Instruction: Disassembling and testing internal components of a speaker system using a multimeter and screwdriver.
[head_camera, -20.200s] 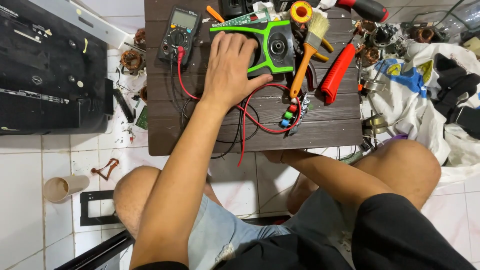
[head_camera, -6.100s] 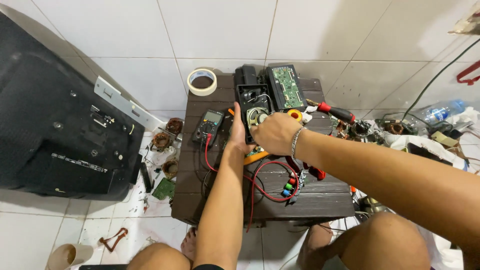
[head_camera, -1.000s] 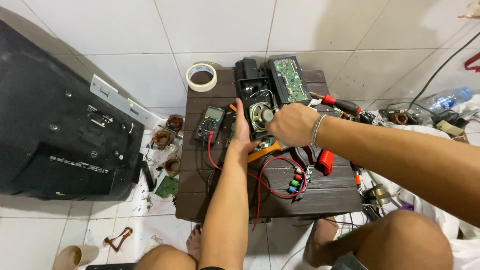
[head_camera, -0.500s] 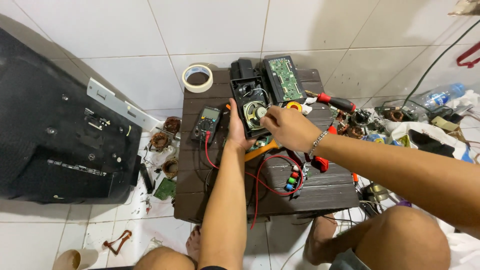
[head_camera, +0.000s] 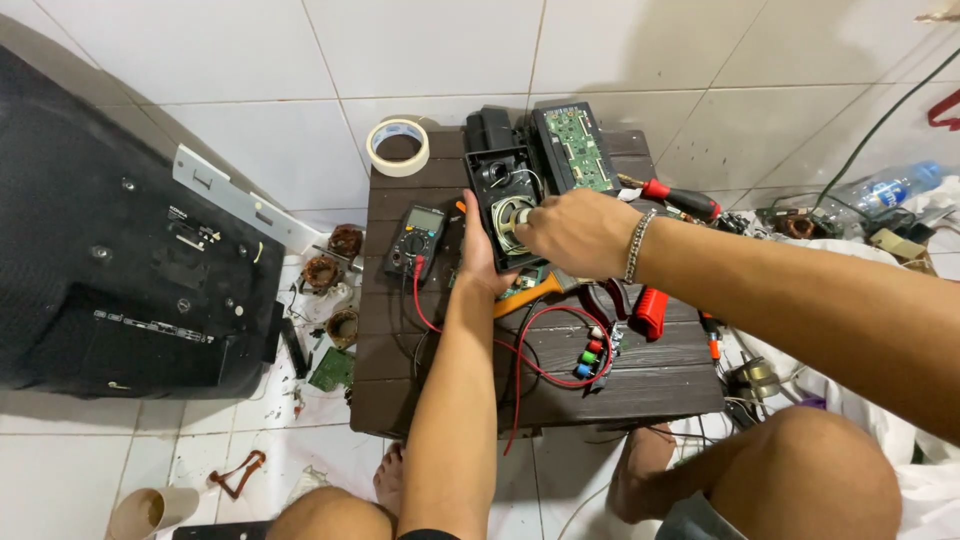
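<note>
Head view, left to right: multimeter (head_camera: 415, 240) mid-table, my left hand (head_camera: 478, 255) flat against the left wall of the black speaker housing (head_camera: 503, 190), fingers spread, pinching nothing. Housing sits at the table's (head_camera: 640, 375) far edge, long axis running away from me, open side up. My right hand (head_camera: 578, 232) covers the speaker cone (head_camera: 508, 215); fingers curled, can't tell what they pinch. Looks light, rigid shell; cone fragile, so hold by the walls.
</note>
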